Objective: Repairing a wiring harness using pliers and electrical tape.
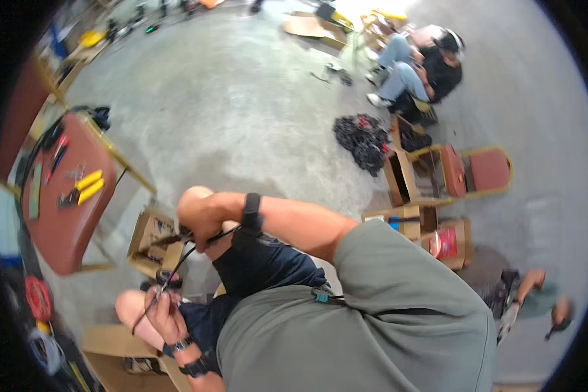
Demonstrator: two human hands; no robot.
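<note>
A thin black cable runs between my two hands, over my bare knees. My left hand, nearer my body, pinches the cable at its fingertips, and a length of it hangs in a curve beside my knee. Farther out, my right hand is closed round the cable, with its fingers partly hidden below the palm. A short end of cable sticks out by the right wrist, close to a black wristband. Whether the right fingers hold anything else is too blurred to tell.
At left, a red-brown chair bears yellow-handled cutters and other hand tools. Cardboard boxes stand by my knees and at right. A black cable heap lies ahead on the floor. Two other people are at the right.
</note>
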